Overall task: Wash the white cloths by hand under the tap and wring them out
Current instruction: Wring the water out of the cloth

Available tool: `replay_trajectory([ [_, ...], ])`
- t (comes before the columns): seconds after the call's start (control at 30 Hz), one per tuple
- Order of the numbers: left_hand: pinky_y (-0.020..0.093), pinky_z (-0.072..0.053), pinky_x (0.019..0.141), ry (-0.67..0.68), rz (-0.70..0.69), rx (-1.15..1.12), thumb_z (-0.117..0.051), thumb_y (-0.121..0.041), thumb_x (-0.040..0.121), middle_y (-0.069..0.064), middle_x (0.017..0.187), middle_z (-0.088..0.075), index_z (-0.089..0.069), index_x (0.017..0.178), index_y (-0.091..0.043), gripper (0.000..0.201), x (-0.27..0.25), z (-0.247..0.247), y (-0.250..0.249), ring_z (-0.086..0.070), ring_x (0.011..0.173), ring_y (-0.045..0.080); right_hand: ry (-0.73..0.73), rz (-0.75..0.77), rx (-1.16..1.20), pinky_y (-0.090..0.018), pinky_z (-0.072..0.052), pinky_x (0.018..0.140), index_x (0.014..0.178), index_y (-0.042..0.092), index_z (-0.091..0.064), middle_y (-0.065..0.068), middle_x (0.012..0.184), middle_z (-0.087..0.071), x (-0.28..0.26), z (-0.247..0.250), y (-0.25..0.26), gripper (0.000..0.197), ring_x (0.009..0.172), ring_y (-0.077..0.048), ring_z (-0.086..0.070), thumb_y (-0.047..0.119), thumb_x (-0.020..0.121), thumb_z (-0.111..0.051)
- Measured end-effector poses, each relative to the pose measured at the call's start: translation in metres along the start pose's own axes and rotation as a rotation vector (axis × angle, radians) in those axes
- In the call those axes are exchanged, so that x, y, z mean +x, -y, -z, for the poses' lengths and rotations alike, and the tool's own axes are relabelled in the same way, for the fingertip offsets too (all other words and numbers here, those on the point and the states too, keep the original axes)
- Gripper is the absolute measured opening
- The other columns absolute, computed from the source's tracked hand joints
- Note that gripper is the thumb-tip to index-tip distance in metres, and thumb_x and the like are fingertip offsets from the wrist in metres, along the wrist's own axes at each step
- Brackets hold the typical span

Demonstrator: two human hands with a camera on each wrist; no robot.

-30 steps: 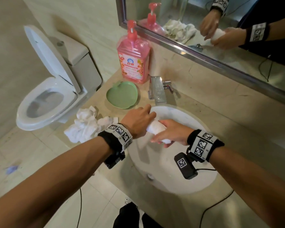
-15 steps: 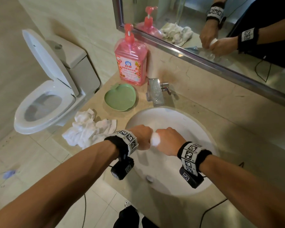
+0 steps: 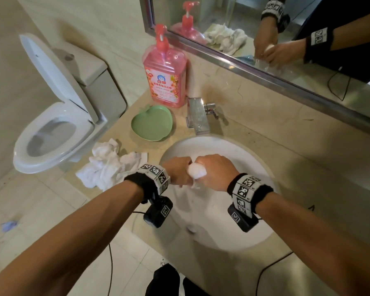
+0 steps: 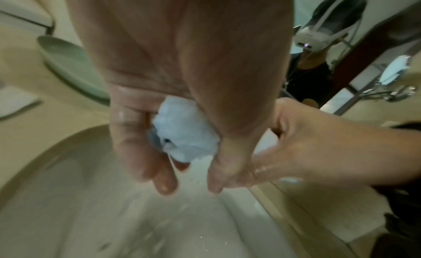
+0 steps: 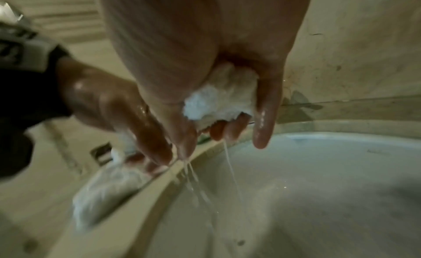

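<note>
White cloths [image 3: 107, 167] lie heaped at centre left of the head view, on the counter [image 3: 308, 167] beside the basin [image 3: 233, 150]. Mid-frame, the left hand [image 3: 177, 171] and right hand [image 3: 214, 171] both curl tightly round one rolled cloth [image 3: 197, 170] above the basin, and thin streams run from the fingers [image 5: 264, 117]. Risk, as I judge it: a wet roll could slip from the grip, or water could splash the counter heap

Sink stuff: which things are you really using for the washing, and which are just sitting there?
For the job:
- wrung cloth, gripped by left hand and right hand
- sink
- tap
- pile of white cloths

Lying about:
- pink soap bottle
- green dish
- toilet
</note>
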State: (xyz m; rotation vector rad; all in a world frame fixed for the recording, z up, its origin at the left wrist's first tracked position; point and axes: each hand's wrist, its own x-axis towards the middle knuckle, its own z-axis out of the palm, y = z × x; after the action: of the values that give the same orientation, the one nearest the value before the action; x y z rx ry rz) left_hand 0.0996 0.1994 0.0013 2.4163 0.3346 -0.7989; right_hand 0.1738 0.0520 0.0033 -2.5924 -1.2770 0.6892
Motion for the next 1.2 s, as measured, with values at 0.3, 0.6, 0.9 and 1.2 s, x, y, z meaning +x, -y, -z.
replay_trajectory([
  [0.3,0.040,-0.051,0.090,-0.506,-0.315,0.501,-0.077,-0.039,0.073,0.006,0.139,-0.043,-0.038,0.140,-0.021,0.079,-0.041,0.017,-0.004,-0.047,0.119,0.027,0.231,-0.258,0.821,-0.024,-0.046,0.047,0.099,0.010,-0.065,0.000,0.067,-0.064,-0.014,0.043,0.010,0.026,0.053,-0.008,-0.060,0.018,0.080,-0.081],
  [0.6,0.033,-0.032,0.052,-0.423,-0.312,0.527,-0.064,-0.015,0.074,0.006,0.089,-0.064,-0.048,0.108,-0.014,0.037,-0.061,0.046,-0.024,-0.055,0.065,0.029,0.313,-0.240,0.847,-0.025,-0.038,0.046,0.100,0.011,-0.065,0.001,0.067,-0.063,-0.040,0.051,0.034,0.038,0.052,-0.011,-0.053,0.018,0.071,-0.087],
  [0.9,0.031,-0.049,0.064,-0.207,-0.019,0.421,-0.059,-0.018,0.083,0.007,0.095,-0.067,-0.065,0.111,-0.012,0.028,-0.071,0.031,-0.045,-0.064,0.081,0.025,0.024,-0.044,0.063,-0.030,-0.040,0.066,0.091,0.022,-0.054,-0.003,0.091,-0.062,-0.044,0.045,0.034,0.025,0.084,-0.027,-0.059,0.037,0.081,-0.072],
  [1.2,0.032,-0.053,0.080,-0.014,0.013,0.218,-0.063,-0.024,0.087,0.009,0.099,-0.069,-0.068,0.104,-0.006,0.025,-0.060,0.009,-0.037,-0.066,0.094,0.029,-0.041,0.069,-0.323,-0.034,-0.033,0.060,0.107,0.014,-0.054,-0.011,0.087,-0.060,-0.042,0.026,0.029,0.032,0.065,-0.029,-0.041,0.030,0.082,-0.066],
])
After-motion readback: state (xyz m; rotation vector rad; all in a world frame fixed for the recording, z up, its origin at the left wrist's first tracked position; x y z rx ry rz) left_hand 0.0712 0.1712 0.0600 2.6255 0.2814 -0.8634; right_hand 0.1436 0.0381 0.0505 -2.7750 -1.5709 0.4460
